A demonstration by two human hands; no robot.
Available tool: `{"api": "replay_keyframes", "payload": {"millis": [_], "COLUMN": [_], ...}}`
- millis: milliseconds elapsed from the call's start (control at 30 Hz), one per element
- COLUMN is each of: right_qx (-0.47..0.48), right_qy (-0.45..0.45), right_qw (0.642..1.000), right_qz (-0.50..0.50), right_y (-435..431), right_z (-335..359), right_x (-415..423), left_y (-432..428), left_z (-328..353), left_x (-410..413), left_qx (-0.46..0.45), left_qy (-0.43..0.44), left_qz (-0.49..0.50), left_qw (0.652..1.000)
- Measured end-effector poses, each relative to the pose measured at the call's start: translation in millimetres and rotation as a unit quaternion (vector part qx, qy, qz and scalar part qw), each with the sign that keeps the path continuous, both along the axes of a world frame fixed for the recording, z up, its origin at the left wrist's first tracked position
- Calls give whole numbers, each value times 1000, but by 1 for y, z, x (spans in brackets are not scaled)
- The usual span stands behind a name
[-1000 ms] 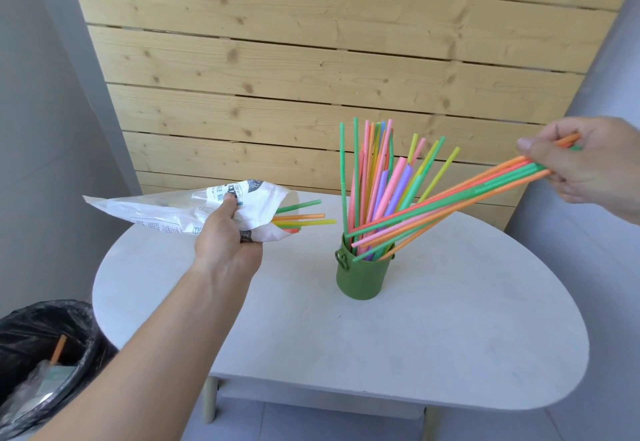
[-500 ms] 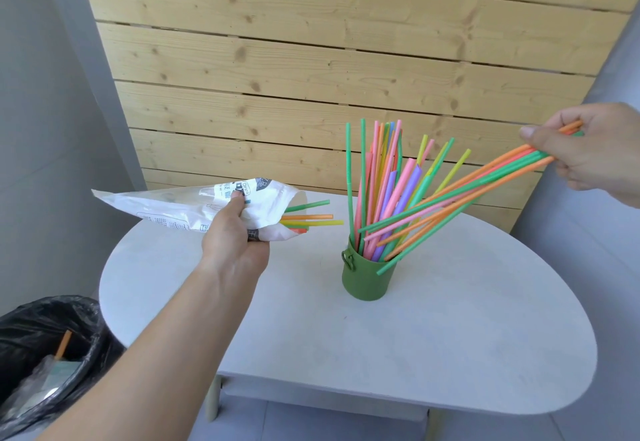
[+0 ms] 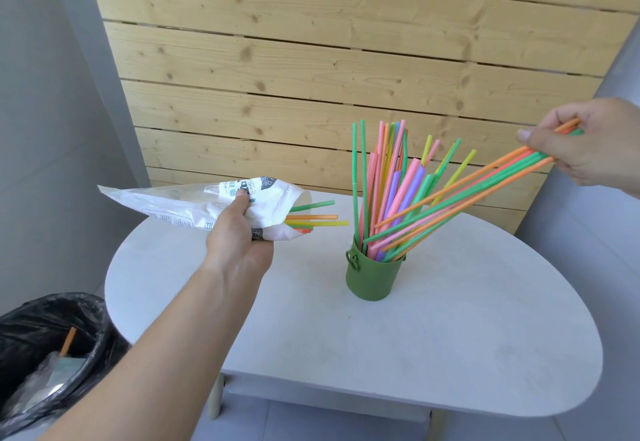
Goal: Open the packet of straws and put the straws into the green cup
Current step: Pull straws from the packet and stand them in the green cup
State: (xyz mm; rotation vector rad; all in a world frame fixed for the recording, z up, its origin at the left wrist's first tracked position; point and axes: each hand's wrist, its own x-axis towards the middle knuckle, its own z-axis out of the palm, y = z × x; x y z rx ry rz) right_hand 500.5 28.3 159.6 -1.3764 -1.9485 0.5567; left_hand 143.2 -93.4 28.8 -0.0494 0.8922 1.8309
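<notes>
The green cup (image 3: 373, 276) stands upright on the white table (image 3: 450, 354), already packed with coloured straws (image 3: 384, 180) that fan upward out of its mouth. To the upper right of the cup, the right hand (image 3: 588, 142) is closed in a pinch around the top ends of a slanting bunch of straws (image 3: 478, 191), mostly orange and green; the lower ends of that bunch reach down to the cup's rim, some dipping inside among the standing ones. To the left of the cup and raised off the table, the left hand (image 3: 239, 232) is wrapped shut around the white printed packet (image 3: 194, 205), thumb on its upper face, with the open mouth turned toward the cup. A few remaining straws (image 3: 317, 218) in green, orange and yellow stick out of that mouth, their tips just short of the cup's standing straws. Behind the cup runs a wall of pale wooden planks (image 3: 311, 59). Far to the lower left of the cup, beside the table, sits a bin lined with a black bag (image 3: 52, 336), holding scraps and one orange straw
</notes>
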Motion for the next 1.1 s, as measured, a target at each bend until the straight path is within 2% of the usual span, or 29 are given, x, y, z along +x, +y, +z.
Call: {"api": "replay_keyframes", "payload": {"millis": [233,433,600,833,1000,1100], "right_qx": [14,66,114,197,239,249], "right_qy": [-55,-208,-288,-312,-284,-309], "right_qw": [998,975,949,929,927,917], "right_qz": [15,44,55,2,43,41], "right_y": [-10,-22,-12,11,20,20], "right_z": [4,16,17,-2,-17,-20], "right_x": [-6,-55,-96,-139,-151,-156], "left_y": [1,0,1,1,4,6], "left_z": [-1,0,-2,-3,-5,-9], "left_x": [2,4,0,1,-4,-6], "left_qx": [-5,-10,-1,4,-4,-4], "left_qy": [2,7,18,15,3,2], "left_qz": [0,0,1,-17,-2,-3], "left_qw": [1000,1000,1000,1000,1000,1000]}}
